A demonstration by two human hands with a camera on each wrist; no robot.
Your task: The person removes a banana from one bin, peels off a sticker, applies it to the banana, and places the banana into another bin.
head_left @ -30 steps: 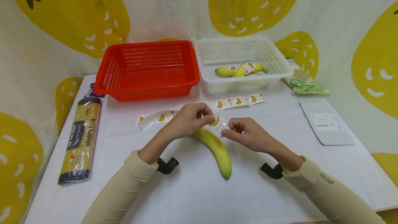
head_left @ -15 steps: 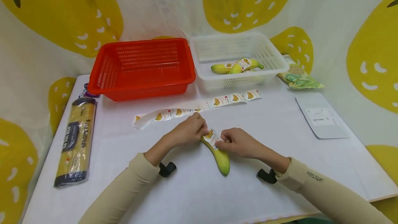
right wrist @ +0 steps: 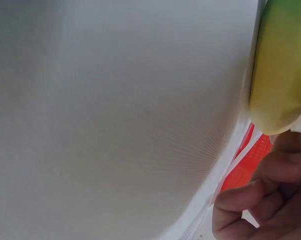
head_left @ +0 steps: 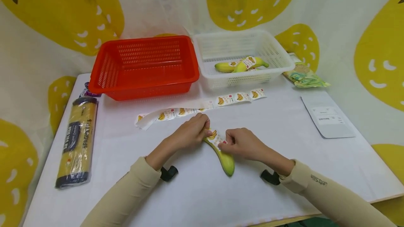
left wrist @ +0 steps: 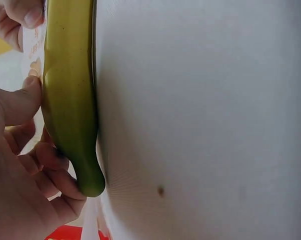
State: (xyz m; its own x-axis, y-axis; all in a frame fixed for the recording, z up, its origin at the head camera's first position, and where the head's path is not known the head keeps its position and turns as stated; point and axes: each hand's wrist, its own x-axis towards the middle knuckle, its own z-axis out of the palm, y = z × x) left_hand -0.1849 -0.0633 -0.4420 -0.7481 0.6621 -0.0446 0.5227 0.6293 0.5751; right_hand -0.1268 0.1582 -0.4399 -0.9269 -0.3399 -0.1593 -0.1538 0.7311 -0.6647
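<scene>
A yellow banana [head_left: 227,165] with a greenish tip lies on the white table, slanting towards the person. Along its upper side lies a white sticker [head_left: 215,138] printed with bananas. My left hand [head_left: 192,130] holds the sticker's far end, its thumb [left wrist: 28,102] on the sticker while curled fingers sit by the green stem. At the nearer end, my right hand [head_left: 244,143] pinches the sticker's edge between thumb and bent forefinger. The right wrist view shows the rounded side of the banana [right wrist: 280,75] above curled fingers.
Behind the hands lies a strip of banana stickers [head_left: 172,114]. A red basket [head_left: 145,90] and a white basket [head_left: 244,78] holding stickered bananas stand at the back. A spaghetti pack [head_left: 77,143] lies left; a grey flat pouch [head_left: 328,115] and a green packet [head_left: 306,76] lie right.
A second ago the sticker was held up over the banana between both hands. Both hands have since lowered it onto the banana; in the last half second they have barely moved.
</scene>
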